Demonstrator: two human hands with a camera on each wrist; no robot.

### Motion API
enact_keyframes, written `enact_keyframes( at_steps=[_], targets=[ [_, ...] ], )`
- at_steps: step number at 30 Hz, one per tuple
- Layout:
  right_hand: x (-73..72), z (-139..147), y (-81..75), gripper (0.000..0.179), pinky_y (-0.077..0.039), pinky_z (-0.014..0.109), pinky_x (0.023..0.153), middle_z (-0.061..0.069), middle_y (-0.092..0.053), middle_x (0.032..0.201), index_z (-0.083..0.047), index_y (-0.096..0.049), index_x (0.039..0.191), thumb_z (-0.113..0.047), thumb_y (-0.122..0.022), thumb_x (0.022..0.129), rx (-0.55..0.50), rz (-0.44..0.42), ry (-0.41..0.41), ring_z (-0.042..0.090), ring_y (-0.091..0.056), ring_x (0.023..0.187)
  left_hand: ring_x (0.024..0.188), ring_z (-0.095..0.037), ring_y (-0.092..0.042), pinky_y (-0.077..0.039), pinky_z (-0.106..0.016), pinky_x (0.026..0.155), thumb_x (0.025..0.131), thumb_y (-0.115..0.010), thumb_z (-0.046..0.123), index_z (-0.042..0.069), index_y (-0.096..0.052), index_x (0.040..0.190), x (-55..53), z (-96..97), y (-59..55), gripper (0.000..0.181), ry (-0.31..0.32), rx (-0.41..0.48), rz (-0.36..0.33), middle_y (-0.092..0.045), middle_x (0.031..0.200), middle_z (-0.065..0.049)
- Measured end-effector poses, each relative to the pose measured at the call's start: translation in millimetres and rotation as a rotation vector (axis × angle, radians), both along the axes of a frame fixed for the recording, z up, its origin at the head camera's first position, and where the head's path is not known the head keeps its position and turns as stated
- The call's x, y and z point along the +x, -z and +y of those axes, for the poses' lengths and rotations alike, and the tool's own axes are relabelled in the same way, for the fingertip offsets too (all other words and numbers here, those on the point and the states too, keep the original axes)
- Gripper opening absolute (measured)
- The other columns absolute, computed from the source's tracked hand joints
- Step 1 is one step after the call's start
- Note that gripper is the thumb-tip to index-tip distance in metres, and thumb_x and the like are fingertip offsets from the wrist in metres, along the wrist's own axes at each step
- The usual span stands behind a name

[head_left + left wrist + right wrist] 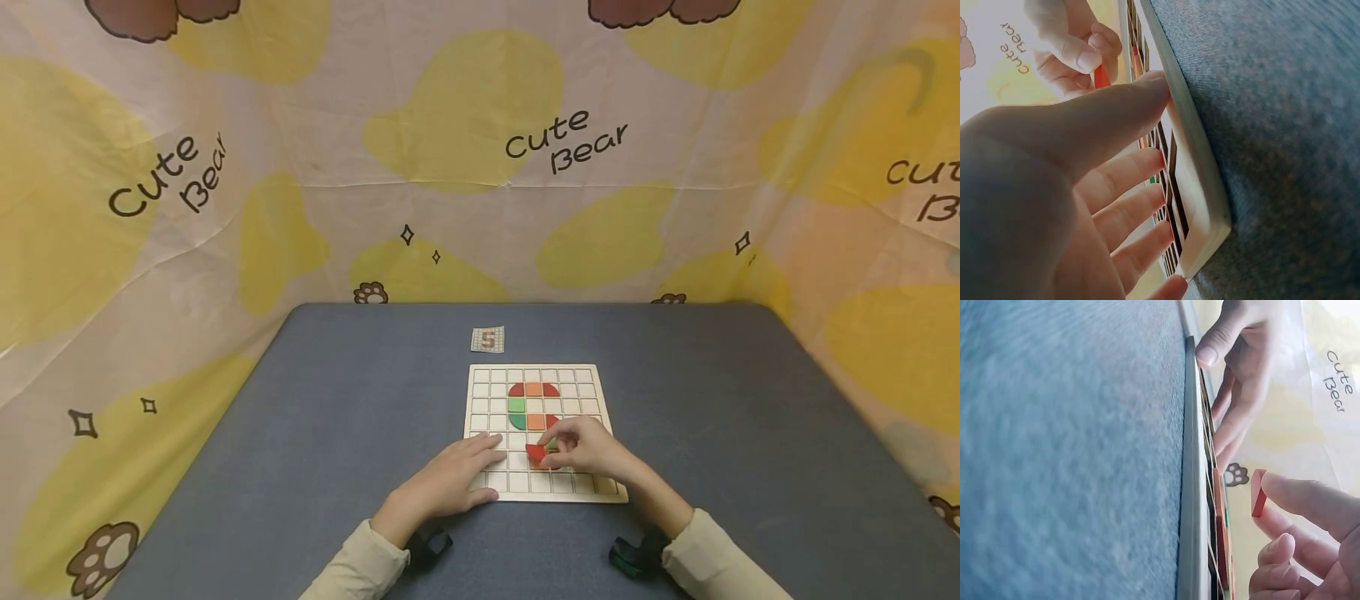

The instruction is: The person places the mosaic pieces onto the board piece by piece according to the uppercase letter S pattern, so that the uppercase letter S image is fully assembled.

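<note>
A pale square grid board (498, 483) lies flat on the table. Over its lower middle, my right hand (588, 448) pinches a red quarter-round tile (535, 452) between thumb and fingers; the right wrist view shows that red tile (1258, 492) held off the board. My left hand (453, 475) rests its extended fingers on the board's left side, thumb at the near edge. Set in the grid are red, orange and green tiles, among them a light green square (517, 405), a dark green quarter-round (517, 422) and an orange square (534, 389). My right hand partly hides the lower ones.
Behind the board lies a small card (487, 339) with a printed grid and coloured figure. The dark grey table (360, 400) extends on both sides. A patterned cloth (457, 125) hangs at its back and sides. Black wrist gear (637, 557) sits under each forearm.
</note>
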State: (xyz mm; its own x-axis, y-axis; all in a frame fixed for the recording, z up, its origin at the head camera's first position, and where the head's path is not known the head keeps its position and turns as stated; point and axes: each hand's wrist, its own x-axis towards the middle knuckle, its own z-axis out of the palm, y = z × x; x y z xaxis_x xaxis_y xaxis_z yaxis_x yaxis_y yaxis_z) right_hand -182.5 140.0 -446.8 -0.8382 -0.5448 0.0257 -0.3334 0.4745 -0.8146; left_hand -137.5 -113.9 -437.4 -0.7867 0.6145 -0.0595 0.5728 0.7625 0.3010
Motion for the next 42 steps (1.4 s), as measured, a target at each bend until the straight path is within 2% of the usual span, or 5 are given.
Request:
enact_keyframes(
  at_steps=[12,18,30,42],
  targets=[
    [1.2,-11,-0.8,0.020,-0.033,0.015,0.051,-0.005,-0.050,0.059,-0.004,-0.074,0.088,-0.017,-0.081,0.074,0.047,0.012,0.012,-0.001,-0.040,0.055,0.140,-0.030,-0.044,-0.038,-0.046,0.114,0.089,-0.067,0.030,0.010,-0.055,0.135,-0.6,-0.7,1.5,0.052,0.021,-0.006,0.034,-0.048,0.149,-0.011],
    [-0.5,-17,-1.3,0.020,-0.033,0.015,0.050,-0.002,-0.051,0.059,-0.002,-0.074,0.088,-0.014,-0.081,0.073,0.049,0.036,-0.008,-0.001,-0.040,0.055,0.141,-0.030,-0.043,-0.038,-0.046,0.114,0.089,-0.066,0.031,0.009,-0.055,0.135,-0.5,-0.6,1.8,0.052,0.017,0.001,0.025,-0.047,0.149,-0.011],
    [0.4,-24,-1.7,0.021,-0.033,0.015,0.050,-0.003,-0.051,0.059,-0.003,-0.074,0.089,-0.015,-0.081,0.073,0.072,0.015,-0.007,-0.001,-0.041,0.054,0.141,-0.030,-0.042,-0.037,-0.046,0.115,0.089,-0.066,0.031,0.010,-0.055,0.135,0.4,0.6,-0.8,0.051,0.001,-0.001,0.002,-0.047,0.150,-0.010],
    [2.8,-30,-6.0,0.019,-0.031,0.015,0.049,-0.004,-0.050,0.058,-0.001,-0.074,0.087,-0.012,-0.081,0.073,0.106,0.012,0.033,0.001,-0.041,0.053,0.141,-0.030,-0.043,-0.038,-0.046,0.114,0.089,-0.066,0.030,0.010,-0.055,0.135,0.9,0.0,-1.7,0.052,0.003,-0.001,0.005,-0.047,0.149,-0.010]
  ],
)
